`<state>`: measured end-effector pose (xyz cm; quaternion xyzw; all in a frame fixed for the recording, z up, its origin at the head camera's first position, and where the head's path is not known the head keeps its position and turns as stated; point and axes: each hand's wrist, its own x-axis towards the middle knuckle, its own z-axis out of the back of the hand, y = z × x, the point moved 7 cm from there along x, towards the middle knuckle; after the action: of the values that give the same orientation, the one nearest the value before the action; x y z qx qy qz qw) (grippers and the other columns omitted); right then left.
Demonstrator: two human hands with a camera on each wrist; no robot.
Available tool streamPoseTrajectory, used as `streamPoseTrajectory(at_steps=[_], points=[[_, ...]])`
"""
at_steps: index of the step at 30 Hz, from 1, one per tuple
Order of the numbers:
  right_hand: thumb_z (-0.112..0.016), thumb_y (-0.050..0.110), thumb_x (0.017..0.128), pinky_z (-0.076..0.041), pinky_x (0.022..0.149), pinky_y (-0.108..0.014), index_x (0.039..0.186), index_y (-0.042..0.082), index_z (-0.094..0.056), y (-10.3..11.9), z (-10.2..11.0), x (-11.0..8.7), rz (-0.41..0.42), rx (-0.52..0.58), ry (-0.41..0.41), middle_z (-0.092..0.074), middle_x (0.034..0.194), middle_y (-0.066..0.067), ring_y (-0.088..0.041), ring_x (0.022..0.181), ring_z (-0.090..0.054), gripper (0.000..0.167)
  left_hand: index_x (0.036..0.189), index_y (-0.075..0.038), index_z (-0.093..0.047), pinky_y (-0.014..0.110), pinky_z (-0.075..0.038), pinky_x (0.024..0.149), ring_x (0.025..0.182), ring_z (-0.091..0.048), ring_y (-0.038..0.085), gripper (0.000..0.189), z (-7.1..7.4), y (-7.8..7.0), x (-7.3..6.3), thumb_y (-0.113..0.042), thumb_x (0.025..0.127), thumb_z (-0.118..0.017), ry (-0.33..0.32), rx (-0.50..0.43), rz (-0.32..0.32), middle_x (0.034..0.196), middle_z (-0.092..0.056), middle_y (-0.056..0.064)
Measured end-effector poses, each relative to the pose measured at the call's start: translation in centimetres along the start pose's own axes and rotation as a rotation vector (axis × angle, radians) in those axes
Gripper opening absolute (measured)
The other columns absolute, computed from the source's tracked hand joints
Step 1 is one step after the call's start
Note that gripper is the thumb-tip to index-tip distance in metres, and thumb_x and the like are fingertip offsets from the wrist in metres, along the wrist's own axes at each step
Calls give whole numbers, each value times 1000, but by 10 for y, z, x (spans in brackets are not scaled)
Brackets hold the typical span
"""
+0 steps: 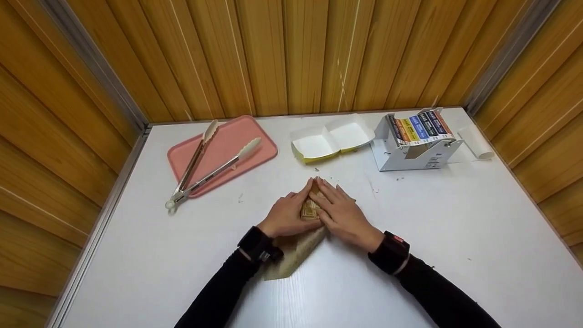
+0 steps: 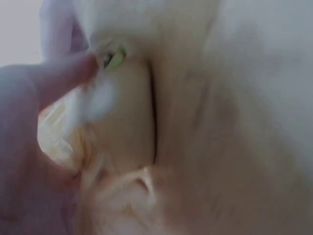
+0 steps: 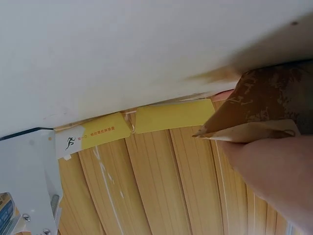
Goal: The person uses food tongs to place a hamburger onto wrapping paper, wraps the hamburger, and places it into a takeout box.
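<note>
Between both hands on the table lies a food packet (image 1: 310, 209) in brown patterned paper. My left hand (image 1: 287, 215) curves round its left side, thumb along the near edge. Straight fingers of my right hand (image 1: 344, 214) press on its right side, and the fingertips of both hands meet at the far end. A loose flap of wrapping paper (image 1: 296, 255) spreads toward the near left. In the blurred left wrist view, a green bit (image 2: 116, 59) peeks out at a paper fold; the rest of the filling is hidden. A pointed paper corner (image 3: 230, 132) juts out in the right wrist view.
Steel tongs (image 1: 212, 175) lie spread across a pink tray (image 1: 246, 125) at the back left. An opened white-and-yellow carton (image 1: 319, 141) stands behind the hands. Right of it are a metal holder with small boxes (image 1: 416, 155) and a white roll (image 1: 476, 143). Wood-panelled walls enclose the table.
</note>
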<state>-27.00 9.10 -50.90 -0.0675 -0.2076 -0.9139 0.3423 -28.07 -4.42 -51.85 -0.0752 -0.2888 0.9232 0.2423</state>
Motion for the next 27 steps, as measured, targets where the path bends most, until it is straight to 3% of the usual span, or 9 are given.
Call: streamPoseTrajectory(at_steps=[4,6,8,10,13,19,24,27], points=[[-44,33,111,-20,127,-58,156,13,-47,-1,-3,0,-27,-1,26,-25,170,-17,-35,157,-26,50,167,-26,-2,57,-25,125,155,-28,39,95,5,10,-4,-71,98,-48,132,-145,-7,174,-15,11],[-45,35,110,-20,127,-58,155,13,-48,-2,-3,0,-31,4,25,-25,170,-17,-35,157,-26,50,167,-25,-8,60,-20,126,157,-20,40,76,9,11,-6,-58,107,-39,138,-134,-50,174,-6,12],[-47,35,110,-21,127,-59,154,12,-50,-2,-3,0,-25,-1,13,-26,170,-17,-35,157,-27,50,167,-18,-17,61,-20,126,157,-21,41,64,14,9,-6,-42,112,-38,100,-78,-127,174,-10,13],[-49,35,109,-23,126,-59,152,11,-52,-3,-3,-1,-14,-15,0,-28,169,-17,-35,156,-28,50,165,-13,-24,59,-24,125,155,-27,41,58,17,5,-6,-33,113,-38,40,43,-188,172,-18,12],[-49,35,108,-23,126,-59,152,11,-53,-3,-3,0,-3,-39,1,-30,169,-15,-33,156,-29,50,165,-12,-25,55,-21,127,157,-25,36,57,15,2,-4,-27,112,-40,5,101,-202,171,-25,6],[-45,38,109,-20,127,-57,156,14,-47,-6,-5,1,-30,-51,55,-28,170,-11,-31,158,-26,53,167,-20,-17,49,-16,130,158,-24,28,60,7,9,2,-29,111,-36,24,72,-98,170,-29,-1],[-42,40,110,-18,128,-56,159,17,-42,-8,-8,1,-33,-61,69,-24,171,-10,-30,158,-23,55,167,-14,-18,53,-19,128,157,-27,34,61,10,11,2,-28,111,-38,38,22,-156,170,-30,4],[-41,43,110,-17,129,-54,161,19,-39,-7,-8,1,-38,-62,84,-21,172,-9,-29,159,-21,56,166,-16,-20,55,-22,127,156,-29,34,60,15,14,-1,-32,112,-40,80,-36,-182,170,-28,6]])
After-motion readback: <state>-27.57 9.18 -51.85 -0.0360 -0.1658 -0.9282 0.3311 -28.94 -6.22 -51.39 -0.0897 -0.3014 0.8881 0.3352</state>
